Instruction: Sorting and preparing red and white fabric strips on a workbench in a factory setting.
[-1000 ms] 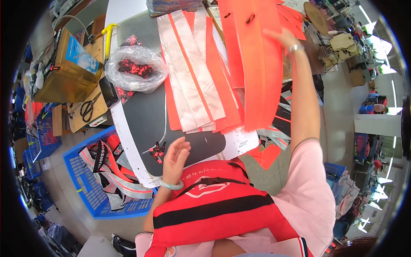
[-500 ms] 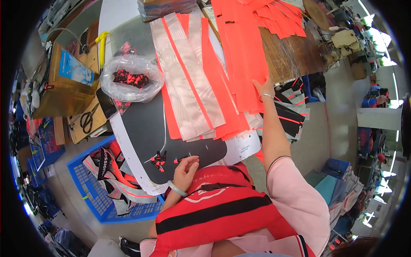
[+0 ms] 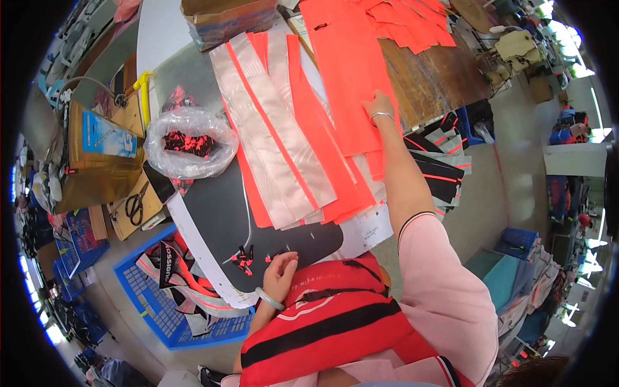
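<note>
My right hand [image 3: 382,108] rests on a long coral-orange fabric panel [image 3: 342,77], its thumb and fingers apart on the cloth near the right edge. Left of it, pale silvery fabric strips with a coral stripe [image 3: 274,129] overlap more coral pieces. My left hand [image 3: 280,276] is by the near table edge, fingers curled together; whatever they may hold is hidden. A small red-and-black piece [image 3: 268,258] lies against its fingertips. Several similar red-and-black pieces [image 3: 243,260] lie in a little heap on the dark mat [image 3: 209,213], beside a thin white cord [image 3: 247,216].
A clear plastic bag [image 3: 222,132] holds black-and-red items. Behind stands a cardboard box [image 3: 225,22]. Scissors [image 3: 134,208] and a yellow-handled tool [image 3: 143,97] lie left. A blue basket [image 3: 145,303] of garment pieces sits below left; striped pieces [image 3: 442,174] hang at right.
My right hand has moved up and left along the coral panel, from its edge onto its surface. The left hand stays by the small pieces. The whole view has shifted slightly.
</note>
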### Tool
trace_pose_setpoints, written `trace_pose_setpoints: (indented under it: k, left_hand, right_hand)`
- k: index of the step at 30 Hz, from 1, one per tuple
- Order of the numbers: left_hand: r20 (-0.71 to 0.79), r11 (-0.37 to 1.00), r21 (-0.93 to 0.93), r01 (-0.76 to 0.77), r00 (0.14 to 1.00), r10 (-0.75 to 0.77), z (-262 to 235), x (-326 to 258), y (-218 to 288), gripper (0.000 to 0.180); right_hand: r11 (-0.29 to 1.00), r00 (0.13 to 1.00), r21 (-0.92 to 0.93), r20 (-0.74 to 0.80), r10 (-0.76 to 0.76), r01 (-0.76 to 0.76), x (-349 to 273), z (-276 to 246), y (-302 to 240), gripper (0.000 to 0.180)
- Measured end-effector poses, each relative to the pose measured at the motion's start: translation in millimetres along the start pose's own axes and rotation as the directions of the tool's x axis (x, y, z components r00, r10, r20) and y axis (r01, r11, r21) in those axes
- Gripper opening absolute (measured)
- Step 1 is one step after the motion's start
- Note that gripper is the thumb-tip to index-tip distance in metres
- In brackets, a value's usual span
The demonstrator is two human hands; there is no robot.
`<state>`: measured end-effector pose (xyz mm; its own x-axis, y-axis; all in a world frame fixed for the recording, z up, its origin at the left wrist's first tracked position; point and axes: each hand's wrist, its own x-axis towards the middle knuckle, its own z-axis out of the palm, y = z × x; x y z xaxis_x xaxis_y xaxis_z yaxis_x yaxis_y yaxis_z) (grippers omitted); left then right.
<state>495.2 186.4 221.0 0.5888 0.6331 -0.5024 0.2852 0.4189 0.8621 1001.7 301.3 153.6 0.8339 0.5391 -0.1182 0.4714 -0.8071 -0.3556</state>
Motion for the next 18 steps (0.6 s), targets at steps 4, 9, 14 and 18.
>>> trace_pose_setpoints:
  k: [4,9,14,18]
  left_hand:
    - [0.020,0.999,0.040,0.022,1.000,-0.023,2,5,0,0.026]
    - [0.036,1.000,0.022,0.005,0.999,-0.006,5,8,0,0.026]
    - [-0.026,1.000,0.004,-0.014,1.000,0.014,4,6,-4,0.024]
    - [0.029,0.999,0.037,0.005,1.000,-0.007,6,6,-7,0.024]
  right_hand:
    - [0.990,0.997,0.140,-0.072,-0.023,0.033,-2,0,2,0.051]
    - [0.954,0.959,0.221,-0.244,-0.147,0.203,-6,-19,23,0.037]
    - [0.902,0.982,0.396,-0.140,-0.124,0.170,-53,-11,110,0.027]
    - [0.912,1.000,0.409,0.011,-0.024,0.017,-59,-2,154,0.027]
